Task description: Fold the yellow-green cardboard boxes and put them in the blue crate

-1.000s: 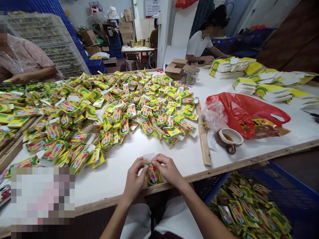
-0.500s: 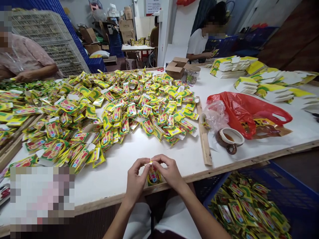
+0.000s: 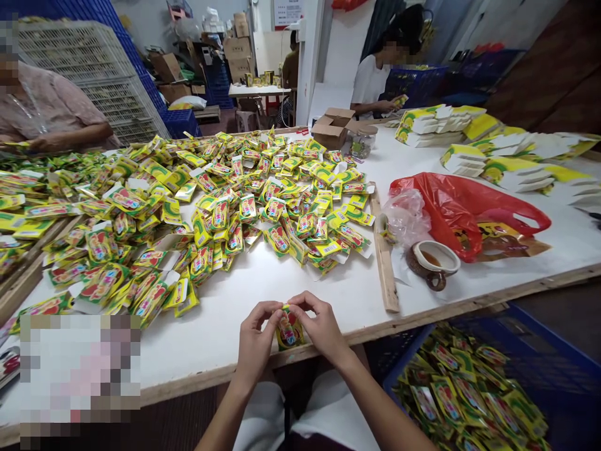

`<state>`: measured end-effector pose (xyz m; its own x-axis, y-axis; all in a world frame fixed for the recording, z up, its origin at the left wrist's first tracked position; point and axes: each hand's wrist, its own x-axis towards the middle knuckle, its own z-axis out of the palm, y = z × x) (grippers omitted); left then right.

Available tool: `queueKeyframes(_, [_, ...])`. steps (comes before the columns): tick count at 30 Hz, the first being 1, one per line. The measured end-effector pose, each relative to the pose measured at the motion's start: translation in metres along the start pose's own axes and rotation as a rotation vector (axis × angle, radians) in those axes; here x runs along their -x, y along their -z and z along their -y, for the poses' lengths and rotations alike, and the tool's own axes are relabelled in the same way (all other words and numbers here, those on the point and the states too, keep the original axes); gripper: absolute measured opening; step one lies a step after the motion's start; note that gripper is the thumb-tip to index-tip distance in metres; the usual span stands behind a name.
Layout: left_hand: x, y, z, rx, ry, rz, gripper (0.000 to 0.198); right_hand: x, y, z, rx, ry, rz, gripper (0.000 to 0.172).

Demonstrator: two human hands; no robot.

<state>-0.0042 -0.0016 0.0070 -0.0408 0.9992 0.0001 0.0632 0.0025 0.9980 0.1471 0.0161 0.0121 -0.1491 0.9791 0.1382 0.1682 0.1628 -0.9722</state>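
A small printed box (image 3: 290, 330), yellow and green with a red design, is between my hands at the table's front edge. My left hand (image 3: 261, 332) pinches its top left corner between thumb and fingers. On the other top corner, my right hand (image 3: 315, 321) has a matching pinch. The top end of the box looks closed, though fingertips partly cover it. Beyond my hands, a large heap of similar small boxes (image 3: 220, 216) spreads over the white table (image 3: 235, 307), several with white flaps sticking out.
A wooden strip (image 3: 385, 269) lies right of the heap. Past it are a brown cup (image 3: 434, 263) of dark liquid, a red plastic bag (image 3: 451, 207) and stacked flat cartons (image 3: 436, 125). Below right, a blue crate (image 3: 516, 363) holds boxes. Co-workers sit at left (image 3: 61, 113) and back right (image 3: 375, 81).
The white flap at the top of the box has folded down out of sight, and the yellow top edge now shows. My hands have barely moved.
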Motion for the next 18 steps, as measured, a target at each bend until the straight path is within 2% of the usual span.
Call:
queueKeyframes(5, [0.003,0.002,0.001,-0.030,-0.038,0.029,0.015,0.002,-0.006,-0.003,-0.043,-0.010,0.017,0.010])
queueKeyframes(8, [0.004,0.000,-0.001,-0.038,-0.029,0.050,0.019,0.006,0.008,0.007,0.021,-0.006,-0.037,0.012])
queueKeyframes(10, [0.006,-0.001,-0.002,-0.028,-0.023,0.064,0.026,0.016,0.039,0.019,0.128,-0.027,-0.101,0.015])
queueKeyframes(12, [0.007,-0.002,-0.001,-0.038,-0.018,0.067,0.028,0.033,0.086,0.032,0.309,-0.093,-0.129,0.019])
queueKeyframes(15, [0.007,-0.002,0.003,-0.115,-0.004,0.071,0.020,0.057,0.154,0.047,0.682,-0.174,-0.153,0.022])
queueKeyframes(17, [0.006,-0.003,0.005,-0.164,0.002,0.082,0.019,0.060,0.172,0.049,0.815,-0.141,-0.214,0.024])
queueKeyframes(18, [0.006,-0.004,0.006,-0.181,0.003,0.088,0.020,0.056,0.169,0.047,0.819,-0.104,-0.230,0.025])
